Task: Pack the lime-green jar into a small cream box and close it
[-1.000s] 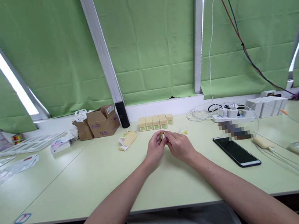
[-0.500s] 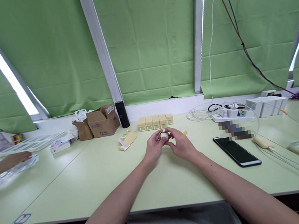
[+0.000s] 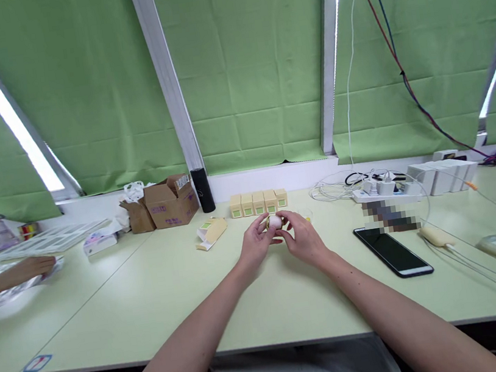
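Note:
A small white rounded object with a yellowish rim [image 3: 274, 222] is held up between both hands over the middle of the table. My left hand [image 3: 254, 243] is closed around its left side, with the thumb on the near face. On the other side my right hand [image 3: 302, 237] grips it between thumb and fingers. Its exact kind is too small to tell. Just behind my right hand lies a clear round piece with a bit of yellow [image 3: 308, 217], partly covered. An opened cream carton [image 3: 212, 233] rests on the table left of my hands.
Several small cream boxes [image 3: 258, 203] stand in a row behind my hands. A cardboard box [image 3: 171, 204] and a black cylinder [image 3: 203, 190] are back left. A phone [image 3: 394, 250] and cables lie right. Another person's hand [image 3: 33, 267] touches plastic wrapping far left.
The white object has turned in my fingers and shows more of its rounded white face. My right fingers have shifted slightly. The other person's hand has moved a little over the wrapping.

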### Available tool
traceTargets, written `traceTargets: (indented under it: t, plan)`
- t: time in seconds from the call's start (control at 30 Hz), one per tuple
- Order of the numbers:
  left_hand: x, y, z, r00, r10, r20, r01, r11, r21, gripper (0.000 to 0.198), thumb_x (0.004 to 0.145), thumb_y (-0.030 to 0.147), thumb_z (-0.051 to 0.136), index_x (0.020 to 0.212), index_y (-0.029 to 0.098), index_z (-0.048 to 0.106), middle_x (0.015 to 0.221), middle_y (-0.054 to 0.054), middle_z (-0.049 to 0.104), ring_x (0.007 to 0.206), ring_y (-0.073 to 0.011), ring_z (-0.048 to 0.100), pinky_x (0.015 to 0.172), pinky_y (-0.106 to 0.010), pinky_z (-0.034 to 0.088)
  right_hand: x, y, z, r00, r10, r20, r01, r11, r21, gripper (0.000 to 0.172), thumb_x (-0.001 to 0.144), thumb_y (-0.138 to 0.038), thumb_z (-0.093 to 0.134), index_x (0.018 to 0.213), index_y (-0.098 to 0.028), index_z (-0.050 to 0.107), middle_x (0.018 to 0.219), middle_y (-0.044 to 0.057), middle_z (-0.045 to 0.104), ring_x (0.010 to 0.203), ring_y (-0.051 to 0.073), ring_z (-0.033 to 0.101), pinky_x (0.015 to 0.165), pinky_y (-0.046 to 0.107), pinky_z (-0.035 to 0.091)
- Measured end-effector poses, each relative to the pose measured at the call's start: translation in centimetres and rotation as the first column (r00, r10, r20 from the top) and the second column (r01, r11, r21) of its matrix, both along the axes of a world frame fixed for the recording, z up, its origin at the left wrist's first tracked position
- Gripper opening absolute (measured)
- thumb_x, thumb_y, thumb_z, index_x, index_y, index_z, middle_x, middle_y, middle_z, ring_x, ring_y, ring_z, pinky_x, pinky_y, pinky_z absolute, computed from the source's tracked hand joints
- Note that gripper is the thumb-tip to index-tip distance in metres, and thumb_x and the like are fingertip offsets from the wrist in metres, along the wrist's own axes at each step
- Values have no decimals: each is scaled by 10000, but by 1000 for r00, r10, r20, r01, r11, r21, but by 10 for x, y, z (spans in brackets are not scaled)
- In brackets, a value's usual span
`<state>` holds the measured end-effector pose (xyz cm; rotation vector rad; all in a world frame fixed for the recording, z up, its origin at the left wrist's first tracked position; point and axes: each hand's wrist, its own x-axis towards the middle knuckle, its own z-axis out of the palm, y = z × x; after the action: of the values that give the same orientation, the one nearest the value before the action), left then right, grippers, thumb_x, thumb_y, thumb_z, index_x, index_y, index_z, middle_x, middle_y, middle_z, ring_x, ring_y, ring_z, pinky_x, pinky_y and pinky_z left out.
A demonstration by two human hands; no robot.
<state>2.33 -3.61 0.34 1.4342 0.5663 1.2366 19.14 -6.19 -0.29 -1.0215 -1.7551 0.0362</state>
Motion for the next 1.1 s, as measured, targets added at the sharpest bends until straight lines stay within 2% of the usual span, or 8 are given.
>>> traceTargets:
  t: [0.1, 0.23, 0.33, 0.43, 0.57, 0.67, 0.83, 1.1]
  plan:
    - [-6, 2, -1, 990, 107, -96, -99, 991, 84, 654, 911, 554, 698, 1405, 173, 498, 1141, -152, 741, 777, -197, 743, 651, -330, 593, 0, -1, 4, 991, 33, -132, -42, 997, -66, 369, 925, -250, 590, 1289, -238, 530, 1175, 108, 724, 875, 230, 680, 782, 416, 590]
    - [-13, 7, -3, 934, 314, -173, -259, 924, 281, 401, 987, 406, 596, 1326, 200, 540, 1079, -101, 732, 753, -151, 680, 677, -307, 562, -1, -1, 7, 946, 91, -312, -144, 978, -152, 361, 916, -347, 617, 1247, -240, 517, 1074, 87, 757, 838, 217, 693, 766, 385, 575]
    - [-15, 7, -3, 865, 448, -225, -298, 820, 489, 342, 981, 248, 558, 1321, 216, 557, 1118, -96, 717, 896, -178, 669, 838, -368, 568, -2, 1, 6, 908, 101, -407, -194, 961, -196, 360, 908, -433, 629, 1196, -238, 537, 988, 73, 761, 818, 215, 693, 745, 370, 559]
    - [-17, 5, -3, 806, 537, -250, -245, 686, 685, 410, 946, 136, 540, 1343, 237, 551, 1214, -104, 682, 1020, -212, 634, 934, -423, 552, -2, 4, 4, 871, 116, -478, -244, 945, -215, 409, 888, -515, 648, 1165, -230, 550, 899, 56, 746, 785, 211, 684, 707, 355, 548]
    - [-17, 3, -3, 751, 621, -223, -150, 490, 858, 501, 930, 65, 527, 1392, 258, 511, 1332, -123, 610, 1259, -281, 531, 1065, -530, 490, -3, 5, 5, 813, 138, -566, -313, 923, -225, 483, 845, -614, 681, 1109, -225, 568, 805, 34, 730, 723, 202, 668, 655, 339, 536]
    - [-16, 1, -3, 715, 668, -205, -113, 400, 910, 550, 920, 40, 535, 1420, 265, 491, 1392, -142, 536, 1308, -304, 480, 1092, -580, 459, -5, 4, 8, 765, 150, -626, -367, 901, -233, 541, 789, -679, 721, 1054, -228, 586, 715, 11, 705, 663, 194, 651, 619, 332, 527]
    - [-16, -1, -1, 672, 713, -198, -66, 324, 944, 561, 908, 35, 563, 1410, 282, 515, 1342, -136, 526, 1264, -308, 498, 1060, -571, 485, -7, 4, 9, 711, 163, -684, -431, 870, -241, 597, 719, -733, 771, 996, -229, 611, 628, -14, 671, 608, 188, 640, 598, 335, 532]
    - [-15, -3, 2, 684, 714, -151, -61, 262, 963, 463, 945, 72, 565, 1371, 253, 577, 1273, -134, 571, 1224, -288, 530, 1049, -511, 510, -9, 4, 7, 671, 157, -725, -465, 851, -245, 586, 734, -730, 779, 967, -213, 629, 628, 1, 685, 566, 172, 629, 584, 326, 530]
